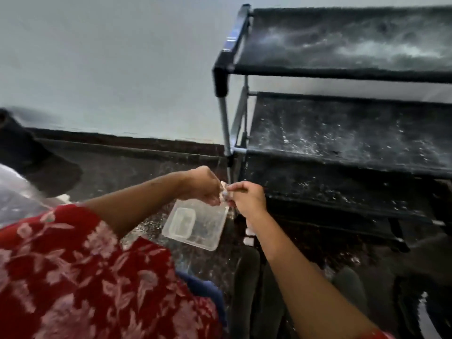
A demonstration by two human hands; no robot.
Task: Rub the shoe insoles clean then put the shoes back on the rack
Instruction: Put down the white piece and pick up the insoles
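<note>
A dark speckled floor (pixel 127 167) meets a pale wall; the black rack (pixel 342 133) stands right, shelves bare. Dark shoes (pixel 247 285) lie below the forearms. Above a clear plastic container (pixel 195 222), left hand (pixel 204 185) and right hand (pixel 248 198) pinch a small, soft, light wad (pixel 224 192). Open floor lies left.

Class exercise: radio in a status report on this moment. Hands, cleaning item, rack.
Left hand and right hand both pinching a small pale wad above clear plastic container. Shoe rack shelves bare, dusty. Dark shoes on floor.
</note>
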